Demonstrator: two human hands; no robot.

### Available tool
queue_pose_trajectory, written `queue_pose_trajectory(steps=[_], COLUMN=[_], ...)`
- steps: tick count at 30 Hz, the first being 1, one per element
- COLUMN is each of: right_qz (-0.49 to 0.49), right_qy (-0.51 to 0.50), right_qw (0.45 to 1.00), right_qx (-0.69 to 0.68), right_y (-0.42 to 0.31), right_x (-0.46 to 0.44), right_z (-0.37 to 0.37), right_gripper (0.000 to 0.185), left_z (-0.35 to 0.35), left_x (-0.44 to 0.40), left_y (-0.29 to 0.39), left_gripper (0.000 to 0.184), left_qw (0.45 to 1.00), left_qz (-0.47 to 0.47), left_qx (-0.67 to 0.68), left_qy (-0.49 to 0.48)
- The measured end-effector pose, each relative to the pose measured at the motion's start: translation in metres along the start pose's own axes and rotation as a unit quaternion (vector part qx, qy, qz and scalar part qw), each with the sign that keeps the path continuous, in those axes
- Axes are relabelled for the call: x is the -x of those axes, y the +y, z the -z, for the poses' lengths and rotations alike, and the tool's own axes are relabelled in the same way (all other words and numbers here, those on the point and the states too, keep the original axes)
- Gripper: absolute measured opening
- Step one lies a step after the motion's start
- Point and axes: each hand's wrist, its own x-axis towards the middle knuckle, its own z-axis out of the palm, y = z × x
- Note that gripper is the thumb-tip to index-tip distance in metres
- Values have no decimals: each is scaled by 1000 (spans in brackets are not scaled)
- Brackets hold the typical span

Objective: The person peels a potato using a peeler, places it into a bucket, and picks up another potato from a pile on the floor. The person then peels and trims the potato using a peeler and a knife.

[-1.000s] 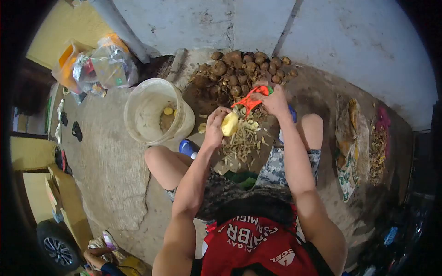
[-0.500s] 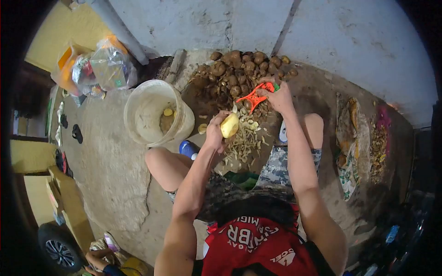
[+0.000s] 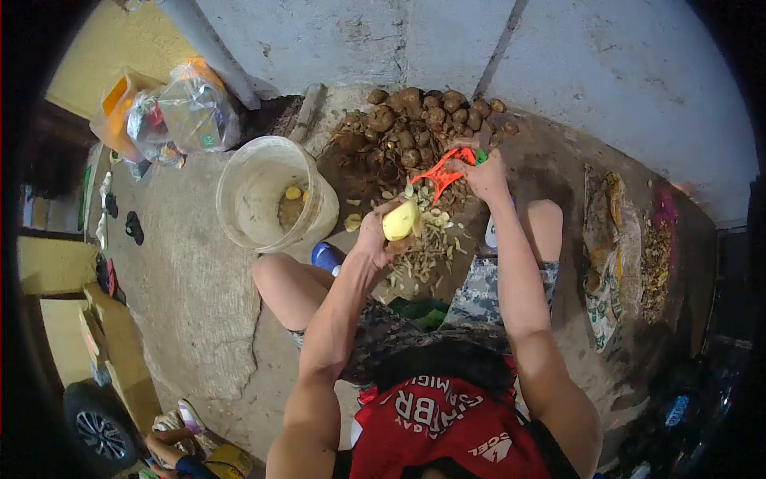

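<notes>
A pale yellow peeled potato (image 3: 400, 223) rests in my left hand (image 3: 373, 236), the fingers curled round its side. My right hand (image 3: 483, 176) grips an orange peeler (image 3: 440, 171), whose forked head points left toward the potato, a short gap away from it. Something green shows by the right fingers. Beneath both hands, potato peelings (image 3: 431, 257) lie scattered on the floor. Beyond them is a heap of unpeeled brown potatoes (image 3: 427, 120).
Left of my hands stands a white bucket (image 3: 325, 209) with a few peeled potatoes inside. Plastic bags (image 3: 179, 116) sit by the wall at upper left. A sack (image 3: 604, 263) lies to the right. At lower left are a tyre (image 3: 100, 423) and part of another person (image 3: 171, 449).
The potato has turned slightly in my left hand. My right hand and the peeler have shifted only a little.
</notes>
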Motion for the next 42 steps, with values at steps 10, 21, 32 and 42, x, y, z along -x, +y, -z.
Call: queue_pose_trajectory(steps=[10,21,32,42], right_qz=[28,-7,29,-14], right_qy=[-41,14,-5,-27], right_qw=[999,999,982,954], right_qx=[4,38,188,299], right_y=[-12,-3,-21,31], right_x=[6,3,-20,-49], right_z=[-1,15,59,76], right_gripper=[31,37,42,45], left_z=[-1,33,97,118], left_x=[-2,-33,-58,-95], left_y=[-2,1,53,56], left_gripper=[35,28,33,48], left_qw=[999,943,964,866], left_qz=[18,-167,-162,-402], left_qx=[13,-278,47,18], left_qy=[41,69,203,297])
